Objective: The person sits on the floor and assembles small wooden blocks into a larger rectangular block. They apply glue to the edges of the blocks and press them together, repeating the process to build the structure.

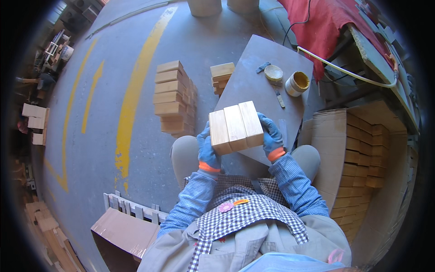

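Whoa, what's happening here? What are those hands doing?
Someone's gloved left hand and right hand are holding three wooden blocks side by side, pressed between them. The blocks are up over the person's lap, near the edge of a grey board. An open tin stands on that board. A tall stack sits to the left, and a box on the right holds rows more.

Blocks [235,124]: I can't see their undersides.
Buckets [205,7]: cut off at my upper edge.
Far clutter [54,49]: too small for me to identify.
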A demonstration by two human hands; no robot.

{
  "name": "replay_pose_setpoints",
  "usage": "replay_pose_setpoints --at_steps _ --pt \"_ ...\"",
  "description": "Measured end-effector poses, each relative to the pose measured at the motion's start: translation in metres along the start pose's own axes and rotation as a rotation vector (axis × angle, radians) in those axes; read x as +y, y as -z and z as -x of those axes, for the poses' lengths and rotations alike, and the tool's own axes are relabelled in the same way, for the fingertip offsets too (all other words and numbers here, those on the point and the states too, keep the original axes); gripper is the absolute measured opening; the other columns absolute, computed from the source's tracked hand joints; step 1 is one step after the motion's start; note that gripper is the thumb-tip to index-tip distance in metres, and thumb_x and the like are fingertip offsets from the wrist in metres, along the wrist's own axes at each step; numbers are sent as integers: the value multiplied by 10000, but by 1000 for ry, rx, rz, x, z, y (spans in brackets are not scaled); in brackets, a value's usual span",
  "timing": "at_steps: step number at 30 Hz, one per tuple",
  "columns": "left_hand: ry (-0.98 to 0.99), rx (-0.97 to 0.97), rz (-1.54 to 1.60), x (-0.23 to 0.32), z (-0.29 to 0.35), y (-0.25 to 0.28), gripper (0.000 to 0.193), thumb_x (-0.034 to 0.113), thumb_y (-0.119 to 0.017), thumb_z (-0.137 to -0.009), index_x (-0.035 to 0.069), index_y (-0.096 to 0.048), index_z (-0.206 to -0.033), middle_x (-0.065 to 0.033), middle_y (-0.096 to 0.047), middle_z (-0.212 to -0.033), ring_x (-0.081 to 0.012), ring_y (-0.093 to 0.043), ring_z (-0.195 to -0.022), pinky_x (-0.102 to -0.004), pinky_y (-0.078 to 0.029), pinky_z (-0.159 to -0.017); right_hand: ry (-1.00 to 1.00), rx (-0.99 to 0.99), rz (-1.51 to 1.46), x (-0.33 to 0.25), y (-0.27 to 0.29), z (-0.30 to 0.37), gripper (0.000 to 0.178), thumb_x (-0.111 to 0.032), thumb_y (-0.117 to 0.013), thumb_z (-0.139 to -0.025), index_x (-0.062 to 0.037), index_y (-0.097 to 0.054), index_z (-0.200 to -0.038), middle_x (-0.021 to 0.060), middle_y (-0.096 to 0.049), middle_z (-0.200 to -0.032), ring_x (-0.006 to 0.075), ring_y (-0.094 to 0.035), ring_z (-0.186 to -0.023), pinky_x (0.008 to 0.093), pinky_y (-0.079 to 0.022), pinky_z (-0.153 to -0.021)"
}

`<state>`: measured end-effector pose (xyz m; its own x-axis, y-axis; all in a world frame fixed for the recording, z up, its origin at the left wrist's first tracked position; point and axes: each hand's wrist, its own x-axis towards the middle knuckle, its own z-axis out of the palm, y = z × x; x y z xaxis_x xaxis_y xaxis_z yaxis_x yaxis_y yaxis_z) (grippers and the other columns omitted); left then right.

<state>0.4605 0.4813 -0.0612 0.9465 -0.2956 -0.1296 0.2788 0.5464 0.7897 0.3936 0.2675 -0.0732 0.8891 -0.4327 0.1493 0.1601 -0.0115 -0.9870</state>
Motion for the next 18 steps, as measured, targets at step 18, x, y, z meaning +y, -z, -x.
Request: replay_pose_setpoints --at_steps 18 --pt "47 25 -171 -20 -6 9 269 127 -465 -1018 25 -517 -1261 -141 -510 -1466 -239 -559 -1252 -381 -451 -1096 -83 62 -40 29 12 16 386 57 -547 -971 -58 -597 -1335 81 -610 -1383 213 -569 -1282 363 -435 -1124"
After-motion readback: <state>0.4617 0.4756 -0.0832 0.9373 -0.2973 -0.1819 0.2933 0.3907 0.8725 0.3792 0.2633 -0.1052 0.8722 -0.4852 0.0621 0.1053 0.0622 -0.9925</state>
